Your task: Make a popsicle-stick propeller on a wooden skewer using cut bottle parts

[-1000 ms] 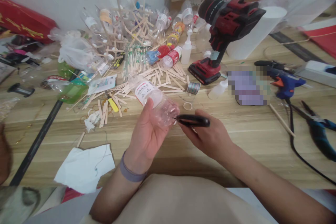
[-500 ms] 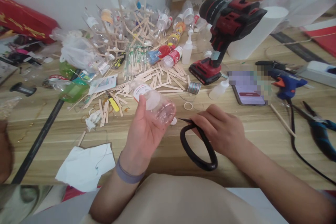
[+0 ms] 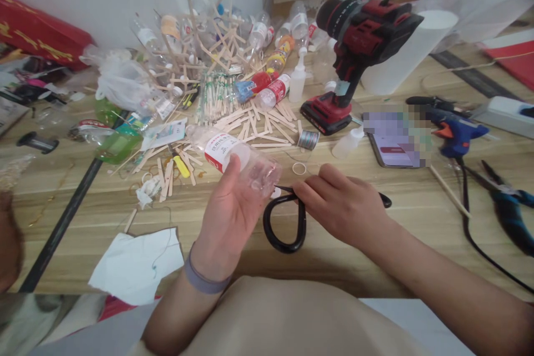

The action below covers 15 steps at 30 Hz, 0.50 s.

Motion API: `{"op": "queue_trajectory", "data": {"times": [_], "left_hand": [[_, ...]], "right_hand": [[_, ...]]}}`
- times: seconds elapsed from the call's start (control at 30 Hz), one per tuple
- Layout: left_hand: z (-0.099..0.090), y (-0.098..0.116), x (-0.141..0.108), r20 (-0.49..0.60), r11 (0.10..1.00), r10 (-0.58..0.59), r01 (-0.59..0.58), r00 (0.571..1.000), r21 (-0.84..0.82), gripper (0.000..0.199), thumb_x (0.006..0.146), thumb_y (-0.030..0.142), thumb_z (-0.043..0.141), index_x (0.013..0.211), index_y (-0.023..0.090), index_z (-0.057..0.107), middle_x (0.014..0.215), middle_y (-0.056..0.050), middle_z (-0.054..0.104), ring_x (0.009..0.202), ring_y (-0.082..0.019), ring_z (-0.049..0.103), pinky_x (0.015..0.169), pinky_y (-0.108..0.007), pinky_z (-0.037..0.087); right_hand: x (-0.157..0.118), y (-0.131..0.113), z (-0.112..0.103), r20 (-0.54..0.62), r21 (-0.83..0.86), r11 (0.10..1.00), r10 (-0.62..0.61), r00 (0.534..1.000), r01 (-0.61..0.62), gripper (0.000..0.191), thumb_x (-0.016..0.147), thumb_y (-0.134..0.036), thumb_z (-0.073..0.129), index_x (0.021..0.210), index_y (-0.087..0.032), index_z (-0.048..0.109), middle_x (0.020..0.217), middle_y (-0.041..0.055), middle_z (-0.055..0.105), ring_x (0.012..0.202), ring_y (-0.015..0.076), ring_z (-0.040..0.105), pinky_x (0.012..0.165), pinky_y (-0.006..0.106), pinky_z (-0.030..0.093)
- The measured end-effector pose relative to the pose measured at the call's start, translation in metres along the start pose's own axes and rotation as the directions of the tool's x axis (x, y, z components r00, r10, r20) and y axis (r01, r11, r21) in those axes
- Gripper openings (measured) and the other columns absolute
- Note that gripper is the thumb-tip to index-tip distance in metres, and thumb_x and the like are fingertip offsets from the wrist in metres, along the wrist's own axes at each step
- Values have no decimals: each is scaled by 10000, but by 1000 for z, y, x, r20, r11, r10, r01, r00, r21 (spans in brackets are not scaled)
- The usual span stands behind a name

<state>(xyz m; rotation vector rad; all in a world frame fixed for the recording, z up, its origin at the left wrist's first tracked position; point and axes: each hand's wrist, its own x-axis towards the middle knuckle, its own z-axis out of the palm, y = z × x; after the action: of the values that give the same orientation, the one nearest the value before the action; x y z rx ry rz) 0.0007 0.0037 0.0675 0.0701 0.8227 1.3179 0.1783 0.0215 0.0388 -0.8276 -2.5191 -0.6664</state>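
Observation:
My left hand [image 3: 233, 211] is closed around a clear plastic bottle [image 3: 223, 150] with a white and red label, its base tilted toward my right hand. In my right hand [image 3: 340, 203] is a pair of black-handled scissors [image 3: 267, 225], gripped near the pivot. One handle loop hangs below my fingers, and part of the other shows beyond the hand. The dark scissor tip meets or nearly meets the bottle's base; whether it has pierced the plastic I cannot tell.
Behind the bottle lie wooden sticks [image 3: 267, 128] and several bottles. A red cordless drill [image 3: 334, 111] stands at the back right, near a phone [image 3: 396, 147], a blue glue gun [image 3: 459, 130] and pliers [image 3: 509, 208]. White paper [image 3: 136, 264] lies front left.
The scissors have turned and moved left, bringing their tip to the bottle's base. The bottle has rolled in my left hand, so more of its label shows.

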Motion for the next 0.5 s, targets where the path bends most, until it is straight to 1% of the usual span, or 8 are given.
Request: {"op": "queue_trajectory", "data": {"times": [0.1,0.2,0.33,0.43,0.5], "left_hand": [[-1,-1,0,-8,1000,-28,29,1000,13,261,976,370,485,975,156,634,868,-58,684,824,-187,686,891,-348,534],[0,-2,0,-2,999,-15,15,1000,41,277,986,366,460,940,155,633,873,-59,677,835,-181,677,878,-326,535],[2,-2,2,15,998,-29,28,999,55,303,980,387,467,887,148,629,858,-59,668,812,-170,668,795,-287,558],[3,-2,2,-31,999,-14,15,999,46,223,973,331,495,896,163,621,850,-42,671,801,-155,679,771,-270,570],[4,-1,2,-73,999,5,-2,997,45,167,968,285,502,912,176,615,846,-33,675,804,-151,690,776,-269,577]], "right_hand": [[1,1,-1,33,17,1000,-7,999,6,245,917,-75,481,725,-195,575,586,19,516,667,190,408,543,287,295],[2,0,-4,43,-3,1000,0,999,0,244,901,-52,482,727,-196,576,585,20,520,670,192,411,542,290,286],[3,-7,-6,41,-37,998,50,998,-49,259,878,-23,463,728,-201,576,580,23,529,674,199,419,536,288,279],[3,-13,-5,76,-59,994,98,992,-94,276,827,18,446,711,-203,565,572,28,527,655,201,426,523,293,272],[4,-17,-4,121,-48,996,79,990,-74,282,785,41,442,691,-199,555,566,30,525,616,198,413,525,300,280]]}}
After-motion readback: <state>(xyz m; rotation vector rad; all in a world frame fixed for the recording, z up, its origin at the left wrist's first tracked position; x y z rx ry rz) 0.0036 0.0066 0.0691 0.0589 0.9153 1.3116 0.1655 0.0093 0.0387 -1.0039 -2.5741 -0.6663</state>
